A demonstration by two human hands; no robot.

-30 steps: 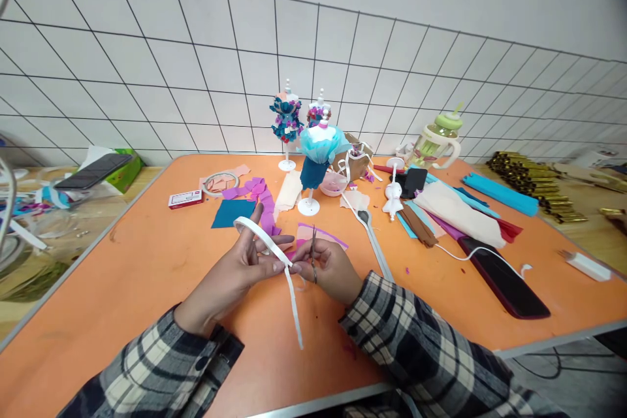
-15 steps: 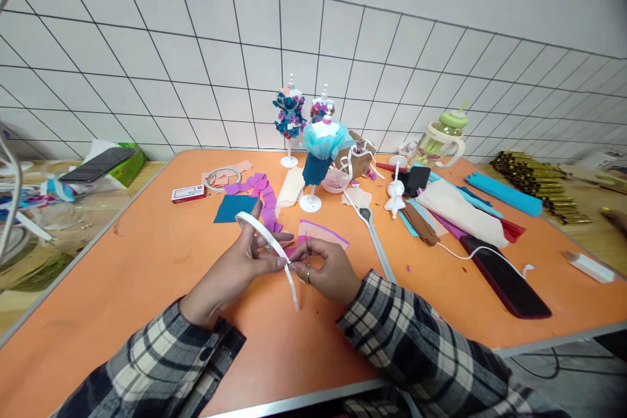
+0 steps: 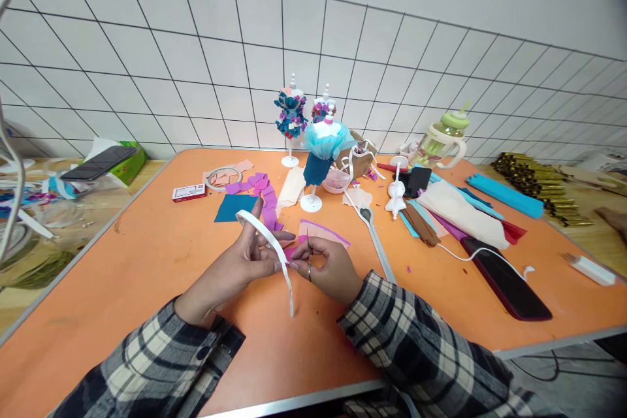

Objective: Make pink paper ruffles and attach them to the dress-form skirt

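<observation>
A narrow roll of white tape (image 3: 262, 227) hangs on my left hand (image 3: 245, 258), its ring looped over a finger. A loose white tail of tape dangles below my fingertips. My right hand (image 3: 326, 269) pinches at the tape's edge, thumb and forefinger almost touching the left fingertips. A slim metal tool (image 3: 308, 251), perhaps small scissors, is tucked among the right fingers; its full shape is hidden. Just beyond the hands lie a pink paper piece with a purple edge (image 3: 326, 233) and a dark blue paper square (image 3: 236, 208).
Dress-form stands (image 3: 311, 202) wear paper outfits at the back. Purple paper strips (image 3: 267, 196), another tape roll (image 3: 224, 176) and a small box (image 3: 189, 192) lie left. Rightward are a grey strap-like strip (image 3: 379, 248), folded crepe paper (image 3: 460, 209), a phone (image 3: 509, 281) and a bottle (image 3: 443, 137).
The loose tail of tape hangs slightly lower and straighter. Both hands stay close together in nearly the same place, and the view has shifted a little.
</observation>
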